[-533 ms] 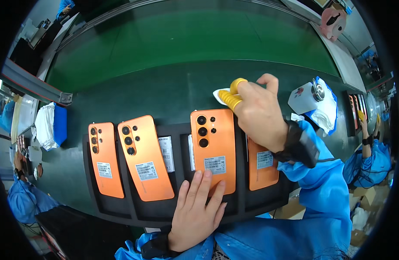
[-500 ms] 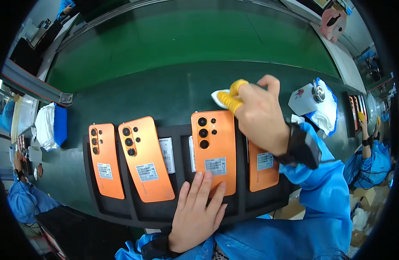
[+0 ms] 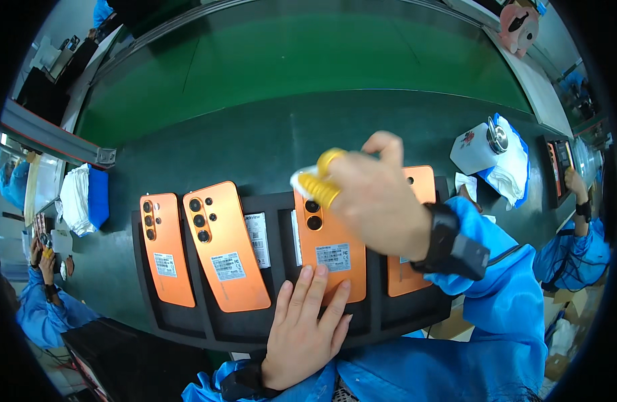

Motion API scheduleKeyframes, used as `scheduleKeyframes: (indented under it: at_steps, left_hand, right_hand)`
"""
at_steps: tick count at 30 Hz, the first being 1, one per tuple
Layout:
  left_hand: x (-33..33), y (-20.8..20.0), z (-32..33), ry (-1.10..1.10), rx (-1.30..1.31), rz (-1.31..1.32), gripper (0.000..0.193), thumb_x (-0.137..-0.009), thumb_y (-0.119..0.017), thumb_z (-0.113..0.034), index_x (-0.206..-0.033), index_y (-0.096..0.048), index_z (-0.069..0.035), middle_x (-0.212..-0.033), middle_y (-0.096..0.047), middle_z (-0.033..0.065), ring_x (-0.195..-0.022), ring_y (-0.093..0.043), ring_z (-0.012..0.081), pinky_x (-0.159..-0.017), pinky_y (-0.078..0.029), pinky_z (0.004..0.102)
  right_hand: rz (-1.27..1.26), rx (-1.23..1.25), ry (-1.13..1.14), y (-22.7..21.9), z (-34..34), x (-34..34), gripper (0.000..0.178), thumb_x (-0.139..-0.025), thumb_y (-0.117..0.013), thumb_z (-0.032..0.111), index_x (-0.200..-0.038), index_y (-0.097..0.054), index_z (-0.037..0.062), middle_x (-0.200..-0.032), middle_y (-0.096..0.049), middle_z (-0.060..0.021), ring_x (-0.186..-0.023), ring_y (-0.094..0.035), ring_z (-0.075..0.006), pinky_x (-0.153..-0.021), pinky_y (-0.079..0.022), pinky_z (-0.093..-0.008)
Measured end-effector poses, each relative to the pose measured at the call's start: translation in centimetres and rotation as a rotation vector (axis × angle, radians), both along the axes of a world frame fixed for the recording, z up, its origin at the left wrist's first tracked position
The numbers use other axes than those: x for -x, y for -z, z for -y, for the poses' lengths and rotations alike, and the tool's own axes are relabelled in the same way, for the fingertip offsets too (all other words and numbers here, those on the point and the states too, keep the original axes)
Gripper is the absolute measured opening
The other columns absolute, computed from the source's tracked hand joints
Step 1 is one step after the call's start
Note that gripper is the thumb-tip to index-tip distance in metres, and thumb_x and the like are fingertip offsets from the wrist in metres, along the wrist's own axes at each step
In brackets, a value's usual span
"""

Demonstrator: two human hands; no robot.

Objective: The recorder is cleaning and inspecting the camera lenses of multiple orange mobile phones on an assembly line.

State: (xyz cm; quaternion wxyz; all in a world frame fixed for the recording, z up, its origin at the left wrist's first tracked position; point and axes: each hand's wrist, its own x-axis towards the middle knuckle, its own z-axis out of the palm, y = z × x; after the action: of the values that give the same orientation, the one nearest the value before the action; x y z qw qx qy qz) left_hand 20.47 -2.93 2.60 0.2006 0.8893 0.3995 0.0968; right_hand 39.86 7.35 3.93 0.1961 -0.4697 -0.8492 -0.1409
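Several orange smartphones lie back up on a black compartment tray (image 3: 177,336). My left hand (image 3: 303,342) rests with fingers apart on the lower end of one smartphone (image 3: 335,232), below its white label. Yellow finger cots cover two fingers of my right hand (image 3: 383,201), which pinches a white cloth (image 3: 301,179) at that phone's upper left corner, by the camera lenses. The top lens is mostly hidden. To the left lie a tilted smartphone (image 3: 233,231) and an outer smartphone (image 3: 167,234). My right hand and wrist partly cover the rightmost smartphone (image 3: 405,281).
A white dispenser bottle with a metal top (image 3: 472,149) stands at right beside white cloths in a blue holder (image 3: 508,175). Another blue holder with white cloths (image 3: 77,199) is at left. A green surface (image 3: 288,60) spans the far side. Co-workers sit at both sides.
My right hand has moved left and slightly nearer, bringing the white cloth from beyond the phone's top edge to its upper left corner. My left hand stays on the phone.
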Motion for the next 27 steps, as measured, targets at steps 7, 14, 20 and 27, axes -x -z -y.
scheduleKeyframes:
  at_steps: [7,14,20,27]
  left_hand:
    - [0.0,-0.1,0.0,-0.024,-0.012,0.000,0.050,-0.081,-0.069,-0.026,-0.128,-0.058,-0.013,-0.141,-0.043,0.0224,-0.133,-0.039,0.0386,-0.109,-0.028,0.0523]
    - [-0.2,0.0,0.0,-0.015,-0.023,-0.010,0.050,-0.081,-0.069,-0.026,-0.128,-0.058,-0.013,-0.140,-0.043,0.0223,-0.133,-0.038,0.0384,-0.109,-0.028,0.0520]
    - [0.0,0.0,-0.1,-0.016,-0.005,-0.026,0.052,-0.081,-0.070,-0.026,-0.129,-0.057,-0.013,-0.141,-0.042,0.0224,-0.133,-0.038,0.0385,-0.109,-0.028,0.0519]
    - [-0.3,-0.3,-0.1,0.014,0.004,-0.025,0.054,-0.080,-0.070,-0.026,-0.130,-0.057,-0.014,-0.141,-0.041,0.0222,-0.133,-0.038,0.0387,-0.109,-0.028,0.0522]
  right_hand:
    - [0.020,0.134,0.022,-0.3,1.4,-0.2,0.008,-0.070,-0.068,0.008,-0.063,-0.068,0.0040,-0.082,-0.052,-0.0052,-0.076,-0.057,-0.0175,-0.088,-0.031,-0.0471]
    - [-0.071,0.118,0.054,0.4,0.2,0.8,0.009,-0.071,-0.066,0.010,-0.064,-0.069,0.0036,-0.082,-0.052,-0.0042,-0.075,-0.057,-0.0170,-0.089,-0.032,-0.0452]
    - [0.039,0.070,0.033,0.2,-1.4,-0.4,0.010,-0.076,-0.065,0.011,-0.069,-0.070,0.0064,-0.083,-0.054,-0.0033,-0.077,-0.058,-0.0167,-0.090,-0.031,-0.0437]
    - [-0.034,-0.026,0.020,-0.8,-1.0,-0.9,0.008,-0.071,-0.066,0.015,-0.064,-0.069,0.0119,-0.078,-0.052,-0.0020,-0.071,-0.058,-0.0155,-0.085,-0.033,-0.0406]
